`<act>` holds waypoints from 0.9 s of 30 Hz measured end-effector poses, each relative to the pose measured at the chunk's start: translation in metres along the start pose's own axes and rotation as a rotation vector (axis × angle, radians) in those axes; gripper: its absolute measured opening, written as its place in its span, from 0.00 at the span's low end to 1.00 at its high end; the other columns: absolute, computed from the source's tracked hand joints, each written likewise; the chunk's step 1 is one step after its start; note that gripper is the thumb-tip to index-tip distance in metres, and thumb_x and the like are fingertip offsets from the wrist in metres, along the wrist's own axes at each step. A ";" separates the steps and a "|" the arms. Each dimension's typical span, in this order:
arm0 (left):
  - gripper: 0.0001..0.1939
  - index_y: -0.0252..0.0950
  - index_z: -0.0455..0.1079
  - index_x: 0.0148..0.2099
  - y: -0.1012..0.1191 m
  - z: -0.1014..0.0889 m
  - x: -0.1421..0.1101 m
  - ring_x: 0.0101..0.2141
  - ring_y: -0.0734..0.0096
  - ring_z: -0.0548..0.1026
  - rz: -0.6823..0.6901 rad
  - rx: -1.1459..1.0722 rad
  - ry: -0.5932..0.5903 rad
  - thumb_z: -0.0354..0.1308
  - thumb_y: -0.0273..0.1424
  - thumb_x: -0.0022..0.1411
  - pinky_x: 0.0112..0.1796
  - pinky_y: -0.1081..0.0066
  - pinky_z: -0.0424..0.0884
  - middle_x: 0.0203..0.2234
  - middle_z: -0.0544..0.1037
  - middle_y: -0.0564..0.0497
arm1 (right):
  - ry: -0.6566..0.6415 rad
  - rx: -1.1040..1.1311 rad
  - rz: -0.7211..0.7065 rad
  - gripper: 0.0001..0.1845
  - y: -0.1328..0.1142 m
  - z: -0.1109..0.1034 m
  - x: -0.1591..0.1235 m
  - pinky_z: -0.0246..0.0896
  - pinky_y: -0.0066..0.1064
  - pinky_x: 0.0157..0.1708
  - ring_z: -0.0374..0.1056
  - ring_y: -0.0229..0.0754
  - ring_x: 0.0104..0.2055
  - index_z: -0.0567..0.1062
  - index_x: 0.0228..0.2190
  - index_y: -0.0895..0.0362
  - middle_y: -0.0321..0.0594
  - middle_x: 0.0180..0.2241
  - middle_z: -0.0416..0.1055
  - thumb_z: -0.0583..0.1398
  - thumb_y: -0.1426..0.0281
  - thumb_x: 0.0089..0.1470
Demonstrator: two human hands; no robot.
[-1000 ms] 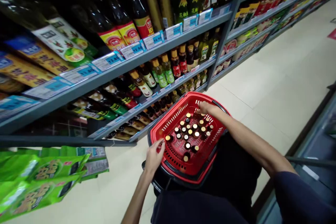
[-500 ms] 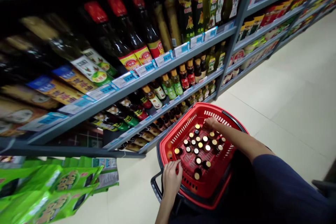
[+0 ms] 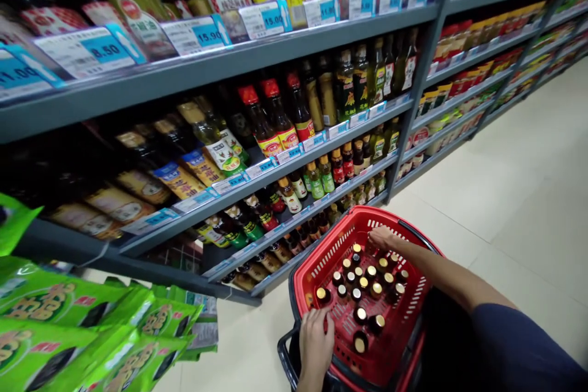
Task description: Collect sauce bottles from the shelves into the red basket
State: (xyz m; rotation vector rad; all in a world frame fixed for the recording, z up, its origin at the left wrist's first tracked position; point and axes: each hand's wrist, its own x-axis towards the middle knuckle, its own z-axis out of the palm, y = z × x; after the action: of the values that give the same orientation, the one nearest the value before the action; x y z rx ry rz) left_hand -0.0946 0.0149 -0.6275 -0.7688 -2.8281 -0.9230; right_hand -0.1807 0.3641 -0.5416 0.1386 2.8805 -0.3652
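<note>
Item: red plastic basket (image 3: 349,223), lattice-walled, carried low in front of the body, with a black handle (image 3: 285,358) at the near left side. Contents: small dark glass bottles (image 3: 371,290), gold-capped, stood upright and closely grouped on the basket floor. The left hand (image 3: 316,343) is placed at the near left of the basket, just beside a bottle; the right hand (image 3: 383,236) is extended from the right over the far bottles. The hands are held well apart; neither is seen clamped on a bottle, though the left fingers are partly hidden. Compared with a moment earlier, the basket is set lower in view and more shelving is exposed. Grey metal shelves (image 3: 257,58) are stocked with glossy sauce bottles (image 3: 275,116), marked by blue-and-white price labels (image 3: 195,33). Shiny green bags (image 3: 55,306) are stacked at left, above smooth pale floor tiles (image 3: 505,226); a dark blue sleeve (image 3: 514,349) is shown at lower right.
</note>
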 end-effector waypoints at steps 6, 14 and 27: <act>0.16 0.39 0.80 0.43 0.006 -0.017 0.021 0.42 0.52 0.81 -0.124 -0.301 -0.028 0.52 0.38 0.67 0.47 0.51 0.76 0.38 0.84 0.43 | 0.073 -0.090 -0.146 0.09 -0.006 -0.089 -0.053 0.53 0.29 0.30 0.64 0.38 0.27 0.74 0.25 0.59 0.41 0.26 0.73 0.65 0.66 0.47; 0.30 0.35 0.75 0.55 0.146 -0.183 0.145 0.53 0.56 0.77 0.135 -1.121 -0.115 0.46 0.54 0.70 0.53 0.58 0.73 0.52 0.79 0.38 | 0.729 0.256 -0.474 0.26 -0.114 -0.278 -0.159 0.39 0.29 0.23 0.46 0.31 0.20 0.59 0.15 0.55 0.29 0.15 0.51 0.60 0.55 0.53; 0.39 0.36 0.70 0.59 0.179 -0.240 0.103 0.61 0.51 0.70 0.241 -1.195 -0.166 0.71 0.52 0.51 0.63 0.55 0.63 0.59 0.74 0.39 | 0.763 0.504 -0.484 0.27 -0.205 -0.308 -0.196 0.47 0.27 0.22 0.55 0.32 0.20 0.69 0.18 0.58 0.34 0.16 0.64 0.60 0.50 0.56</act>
State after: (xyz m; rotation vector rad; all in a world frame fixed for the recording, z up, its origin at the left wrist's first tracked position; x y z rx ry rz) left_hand -0.1191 0.0470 -0.3135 -1.2214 -1.9403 -2.5667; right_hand -0.0834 0.2330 -0.1566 -0.4420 3.4488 -1.3938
